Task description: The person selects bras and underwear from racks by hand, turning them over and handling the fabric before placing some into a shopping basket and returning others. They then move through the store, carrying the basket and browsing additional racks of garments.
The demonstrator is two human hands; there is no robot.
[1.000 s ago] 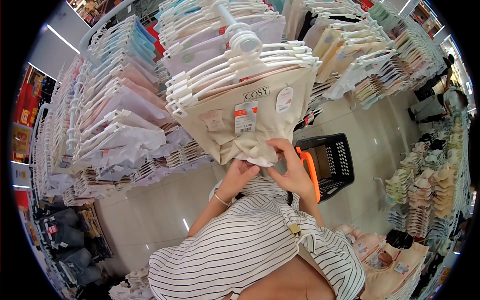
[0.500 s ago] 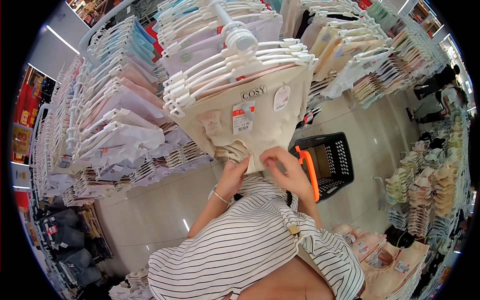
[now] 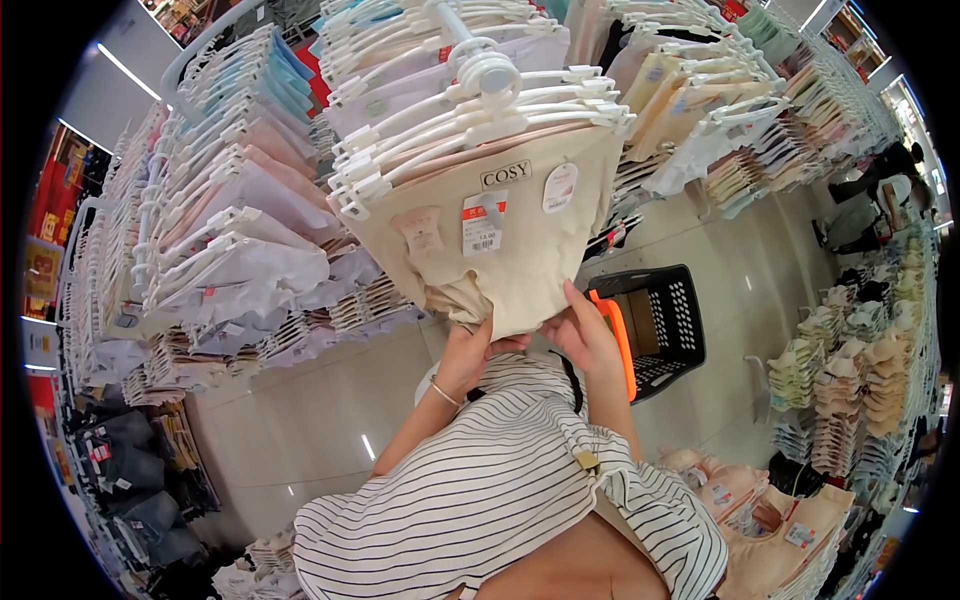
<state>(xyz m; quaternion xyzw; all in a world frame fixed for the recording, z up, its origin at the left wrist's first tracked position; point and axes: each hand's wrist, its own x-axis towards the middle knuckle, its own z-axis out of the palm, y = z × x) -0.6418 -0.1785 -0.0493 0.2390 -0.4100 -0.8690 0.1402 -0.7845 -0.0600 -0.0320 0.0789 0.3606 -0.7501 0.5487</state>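
A beige pair of underwear (image 3: 520,262) hangs from a white hanger at the front of a rack, with a COSY label, a red and white price tag (image 3: 484,224) and an oval tag (image 3: 560,188) on it. My left hand (image 3: 470,355) grips its lower edge, thumb in front and fingers behind the cloth. At the lower right edge, my right hand (image 3: 582,335) pinches the same garment between thumb and fingers. Part of the fingers of both hands is hidden by the fabric.
A black shopping basket (image 3: 675,330) with an orange handle (image 3: 622,345) stands right of my right hand. Racks of hanging underwear (image 3: 235,260) fill the left and back. More garments (image 3: 840,390) hang at the right. Part of a person (image 3: 850,220) shows at the far right.
My right hand has closed on the garment's lower right edge, where it was loosely beside it before. The lower part of the cloth is now spread wider between both hands.
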